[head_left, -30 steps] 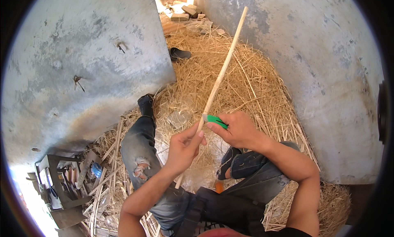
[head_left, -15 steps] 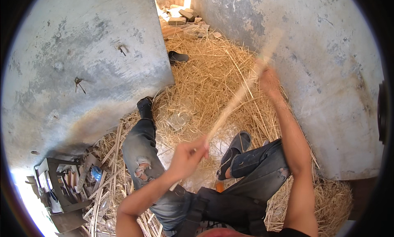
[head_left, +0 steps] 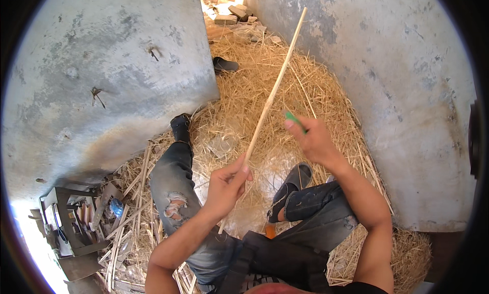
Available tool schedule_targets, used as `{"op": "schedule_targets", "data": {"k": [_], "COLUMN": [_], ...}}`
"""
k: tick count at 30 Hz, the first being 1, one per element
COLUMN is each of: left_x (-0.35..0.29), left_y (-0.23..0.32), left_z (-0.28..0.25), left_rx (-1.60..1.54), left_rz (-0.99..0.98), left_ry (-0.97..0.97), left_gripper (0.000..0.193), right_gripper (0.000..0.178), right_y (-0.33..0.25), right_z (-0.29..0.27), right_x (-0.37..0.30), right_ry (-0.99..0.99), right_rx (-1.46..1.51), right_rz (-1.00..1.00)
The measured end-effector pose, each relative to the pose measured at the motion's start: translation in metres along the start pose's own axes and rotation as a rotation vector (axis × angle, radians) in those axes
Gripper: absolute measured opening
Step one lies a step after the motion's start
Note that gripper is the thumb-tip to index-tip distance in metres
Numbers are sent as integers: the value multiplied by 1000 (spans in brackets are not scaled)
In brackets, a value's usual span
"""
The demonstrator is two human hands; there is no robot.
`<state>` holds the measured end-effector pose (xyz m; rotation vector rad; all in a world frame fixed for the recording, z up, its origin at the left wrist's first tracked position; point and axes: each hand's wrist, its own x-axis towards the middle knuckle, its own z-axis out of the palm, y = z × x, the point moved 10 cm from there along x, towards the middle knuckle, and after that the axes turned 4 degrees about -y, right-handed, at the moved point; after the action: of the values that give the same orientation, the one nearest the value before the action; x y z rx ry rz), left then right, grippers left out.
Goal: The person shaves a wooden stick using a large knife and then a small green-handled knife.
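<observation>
My left hand grips a long pale stick, likely bamboo, near its lower part. The stick slants up to the right, its far end in front of the grey wall and its near end beside my left knee. A slight bump shows about midway along it. To the right of the stick, apart from it, my right hand is closed round a small green-handled knife. The knife's tip is blurred and points toward the stick. Both hands are above the shavings between my legs.
Pale shavings cover the floor. Grey walls rise on both sides. Split strips and a dark rack lie at the left. A loose slipper and bricks are at the far end.
My right hand has come down and back from near the stick's upper part, away from the stick. The green knife handle now shows. My left hand keeps its grip, and the stick stands steeper.
</observation>
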<state>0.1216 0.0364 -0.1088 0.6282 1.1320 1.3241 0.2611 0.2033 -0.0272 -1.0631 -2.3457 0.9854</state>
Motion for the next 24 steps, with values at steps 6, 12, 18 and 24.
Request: {"op": "schedule_targets", "data": {"k": [6,12,18,24], "left_x": [4,5,11,15], "left_y": [-2,0,4,18], "left_z": [9,1,18,30], "left_rx": [34,102,64,-50], "left_rz": [11,1,24,32], "left_ry": [13,39,-33,-91], "left_gripper": [42,44,46,43], "right_gripper": [46,51,49,51], "right_y": [-28,-21,-21,-19], "right_z": [60,50,4,-8], "right_x": [-20,-7,9,19], "right_ry": [-233,-13,224,272], "right_rx": [-194,-355,-423,-458], "right_rz": [-131,-282,-368,-332]}}
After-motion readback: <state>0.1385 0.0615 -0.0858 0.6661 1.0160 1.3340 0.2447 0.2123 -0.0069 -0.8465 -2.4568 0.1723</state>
